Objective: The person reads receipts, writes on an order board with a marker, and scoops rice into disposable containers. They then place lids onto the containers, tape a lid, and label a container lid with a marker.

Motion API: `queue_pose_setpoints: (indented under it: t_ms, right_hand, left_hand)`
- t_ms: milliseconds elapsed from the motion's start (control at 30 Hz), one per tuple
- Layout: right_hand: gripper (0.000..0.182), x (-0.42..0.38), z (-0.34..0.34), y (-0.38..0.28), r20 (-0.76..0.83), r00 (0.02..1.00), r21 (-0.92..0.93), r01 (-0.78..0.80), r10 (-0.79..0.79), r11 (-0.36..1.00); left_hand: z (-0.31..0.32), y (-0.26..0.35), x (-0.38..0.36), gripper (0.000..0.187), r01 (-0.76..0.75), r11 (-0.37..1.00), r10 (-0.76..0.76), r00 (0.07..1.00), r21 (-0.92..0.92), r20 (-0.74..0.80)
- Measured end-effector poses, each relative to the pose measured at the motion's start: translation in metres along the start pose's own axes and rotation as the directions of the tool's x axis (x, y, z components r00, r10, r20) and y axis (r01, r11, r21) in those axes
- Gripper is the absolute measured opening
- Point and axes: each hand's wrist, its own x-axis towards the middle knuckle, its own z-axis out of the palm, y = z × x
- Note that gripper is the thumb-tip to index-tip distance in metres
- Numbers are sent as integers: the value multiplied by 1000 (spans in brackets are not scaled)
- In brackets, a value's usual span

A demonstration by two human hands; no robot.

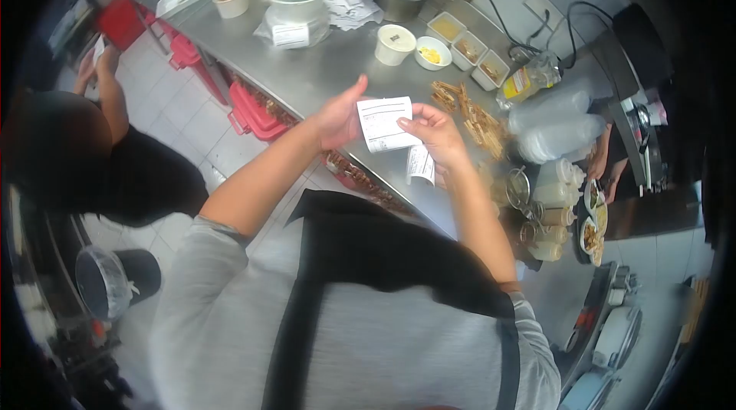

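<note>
A printed paper slip (383, 120) is pinched in my right hand (438, 138), with the thumb pressed on its right side. Below it, a second printed slip (421, 164) hangs at the same hand. My left hand (341, 117) is at the slip's left edge, its thumb stretched up and apart, and its fingertips hidden behind the paper. Both hands are over the front of a steel counter (307, 80). Just beyond my right hand lie brown, stick-like food pieces (479, 123).
Several sauce bottles (556, 184), clear plastic containers (563, 134) and a lidded white tub (395, 44) stand on the counter. A bowl with yellow food (433, 53) is beside the tub. Another person (115, 134) stands at left, near red bins (257, 111).
</note>
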Motion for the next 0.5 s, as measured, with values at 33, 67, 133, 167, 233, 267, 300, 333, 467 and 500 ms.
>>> queue_pose_setpoints:
  t_ms: [33, 67, 133, 167, 233, 267, 300, 333, 467, 500]
  right_hand:
    - [22, -3, 10, -7, 2, 1000, -1, -10, 10, 1000]
    - [23, -5, 19, -10, 9, 1000, -3, -20, 20, 1000]
    - [23, -3, 29, -7, 61, 997, -21, -45, 46, 999]
    - [23, -2, 33, -6, 88, 995, -30, -54, 57, 998]
    - [22, -5, 44, -5, 143, 986, 43, -88, 82, 995]
    - [22, -8, 50, -4, 175, 980, 78, -111, 96, 991]
    - [23, -12, 52, -4, 286, 953, 107, -137, 102, 985]
    - [23, -16, 52, -4, 393, 913, 133, -169, 104, 977]
    - [26, -47, 81, 20, 581, 813, 67, -100, 43, 993]
    - [27, -57, 92, 29, 598, 802, 54, -63, 18, 997]
  left_hand:
    - [-2, 8, -8, 52, -11, 1000, 11, 999, -7, 32]
    - [-3, 13, -18, 41, -66, 997, 66, 998, 42, 4]
    - [-8, 21, -35, 32, -124, 958, 134, 991, 258, -21]
    - [-9, 24, -45, 28, -144, 920, 167, 985, 365, -32]
    - [-1, 23, -68, 23, -177, 938, 225, 965, 298, -135]
    - [5, 22, -81, 22, -206, 934, 266, 947, 293, -180]
    - [9, 19, -94, 21, -234, 927, 305, 925, 291, -228]
    - [11, 15, -107, 20, -258, 924, 332, 906, 280, -261]
    - [22, -11, -160, 19, -360, 883, 460, 792, 300, -402]
    - [26, -21, -175, 19, -381, 868, 491, 753, 318, -437]
